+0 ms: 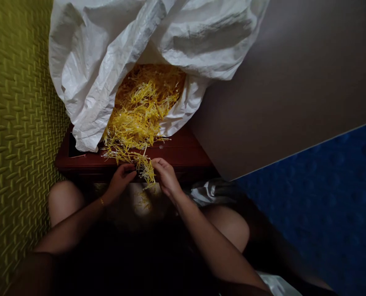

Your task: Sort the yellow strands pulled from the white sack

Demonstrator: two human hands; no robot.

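A loose pile of thin yellow-and-white strands [140, 115] spills from the mouth of a white woven sack [93, 102] onto a dark red box-like surface [183, 150]. At its near edge hangs a small tangled clump of the same strands [146, 170]. My right hand [167, 177] pinches this clump from the right between thumb and fingers. On the clump's left side is my left hand [123, 179], its fingers curled and thumb brought close to them. Whatever may lie between those left fingertips is too small and dark to make out.
A textured yellow-green panel [16, 123] rises on the left. To the right are a smooth grey-brown panel [278, 82] and a blue surface [325, 205]. A dark flat object [75, 148] lies by the sack. Several stray strands [144, 203] lie below my hands, between my knees.
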